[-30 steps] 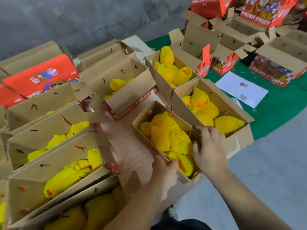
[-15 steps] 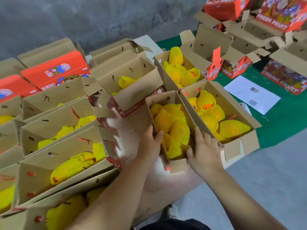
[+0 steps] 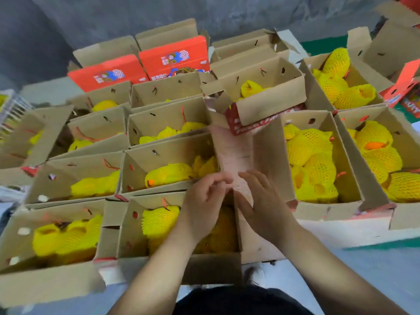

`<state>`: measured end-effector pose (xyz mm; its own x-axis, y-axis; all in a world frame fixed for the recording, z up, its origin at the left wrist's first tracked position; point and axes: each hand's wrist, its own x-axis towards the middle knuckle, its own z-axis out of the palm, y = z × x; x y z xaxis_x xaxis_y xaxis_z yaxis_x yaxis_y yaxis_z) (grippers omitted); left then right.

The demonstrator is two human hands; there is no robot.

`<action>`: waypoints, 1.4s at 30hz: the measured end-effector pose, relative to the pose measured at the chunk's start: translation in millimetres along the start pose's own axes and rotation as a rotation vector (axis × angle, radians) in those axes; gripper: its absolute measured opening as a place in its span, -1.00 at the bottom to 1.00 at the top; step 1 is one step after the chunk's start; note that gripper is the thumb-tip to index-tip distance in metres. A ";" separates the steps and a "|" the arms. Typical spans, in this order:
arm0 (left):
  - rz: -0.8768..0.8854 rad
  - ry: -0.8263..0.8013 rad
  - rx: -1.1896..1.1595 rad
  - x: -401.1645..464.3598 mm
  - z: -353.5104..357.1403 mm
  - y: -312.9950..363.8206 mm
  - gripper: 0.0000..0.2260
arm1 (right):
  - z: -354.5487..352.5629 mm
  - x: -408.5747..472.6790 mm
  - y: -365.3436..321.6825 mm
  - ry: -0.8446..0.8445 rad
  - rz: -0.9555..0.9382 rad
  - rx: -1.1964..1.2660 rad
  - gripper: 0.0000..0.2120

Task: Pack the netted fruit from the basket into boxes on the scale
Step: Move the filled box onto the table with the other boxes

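- Brown corrugated cardboard, long flap point(image 3: 234, 155): blurred, running from the hands away toward the red-printed box point(image 3: 261, 103) that sits raised at the far end. Its long axis lies near-to-far, roughly along the person's midline.
- Left hand point(image 3: 202, 208): fingers curled at the flap's near left edge, over the near fruit box point(image 3: 177, 230). It appears to pinch the edge, though blur keeps the contact uncertain.
- Right hand point(image 3: 263, 205): fingers spread and mostly straight, lying against the near end of the flap from the right. It seems to press, not to clasp.
- Netted fruit, yellow foam mesh point(image 3: 159, 221): already lying in the near box, directly below and left of the left hand; more in the box to the right point(image 3: 311, 160) and in the rows of open boxes beyond.
- Governing relation: the flap's near end sits between the two hands, both about equally close. The fruit lies under the left wrist, so folding the flap leftward would bring it down over that box, in my judgement.
- Basket and scale: neither can be made out in this view.
- Dark garment point(image 3: 238, 301): at the bottom edge, the person's own.
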<state>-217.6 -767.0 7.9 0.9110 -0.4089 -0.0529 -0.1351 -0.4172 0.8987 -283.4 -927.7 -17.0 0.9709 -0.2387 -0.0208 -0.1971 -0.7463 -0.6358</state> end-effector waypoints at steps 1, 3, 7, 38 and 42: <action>0.005 0.072 0.062 -6.5 -22.6 -10.0 -0.79 | 9.8 -2.8 -5.2 -0.078 0.026 0.028 -0.46; -0.015 0.218 0.244 -19.8 -67.2 -38.6 -0.79 | 26.7 -10.3 -13.7 -0.229 0.095 -0.037 -0.31; -0.446 0.214 0.570 -39.0 -136.3 -95.1 -0.53 | 46.2 -21.8 -28.2 -0.240 0.240 -0.087 -0.13; -0.230 0.421 -0.155 -184.8 -244.8 -10.4 -0.63 | -74.6 -80.2 -165.0 0.078 -0.050 0.247 -0.73; -0.247 0.524 -0.248 -226.4 -283.7 -28.5 -0.72 | -44.9 -78.9 -216.2 -0.004 -0.142 0.277 -0.66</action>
<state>-309.5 -432.2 117.8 0.9821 0.1542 -0.1082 0.1412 -0.2224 0.9647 -323.5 -775.4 156.8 0.9866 -0.1417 0.0807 -0.0155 -0.5740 -0.8187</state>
